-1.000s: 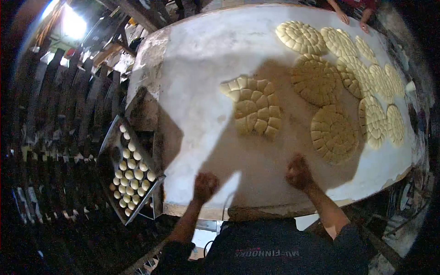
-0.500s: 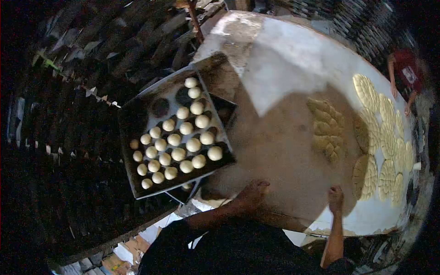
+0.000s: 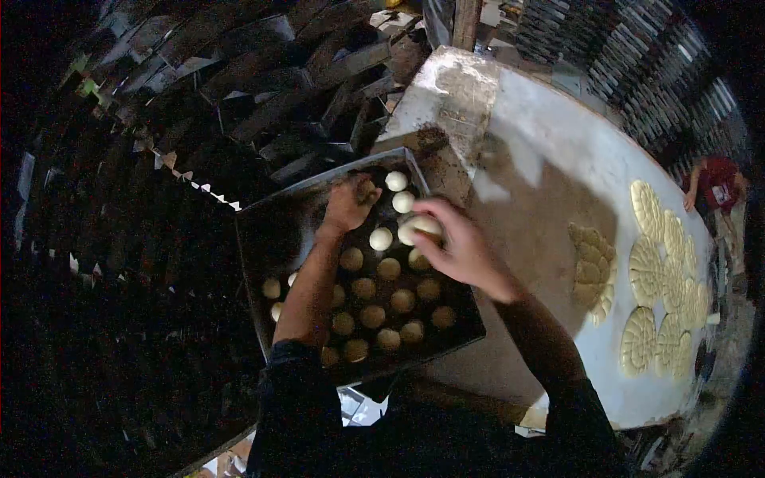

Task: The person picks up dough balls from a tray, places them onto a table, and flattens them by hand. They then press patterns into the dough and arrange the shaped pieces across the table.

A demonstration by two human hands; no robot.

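A dark metal tray (image 3: 470,331) of pale round dough balls lies in front of me, several of them in shadow. My right hand (image 3: 462,243) is over the tray's right side, thumb and fingers closed round a dough ball (image 3: 418,230). Beside it sit other dough balls (image 3: 381,238). My left hand (image 3: 348,205) reaches into the far part of the tray with curled fingers. Something small and tan shows at its fingertips, too shaded to name.
On the pale worktop (image 3: 550,127) at right lie several flat, patterned dough pieces (image 3: 637,342), with one shaded piece (image 3: 591,263) nearer me. A person in a red shirt (image 3: 715,185) stands at the far right edge. Dark stacked slats (image 3: 159,303) fill the left.
Both my hands have moved from the near edge of the worktop to the tray on the left. My right hand has closed round a dough ball. The view has shifted, placing the tray more centrally.
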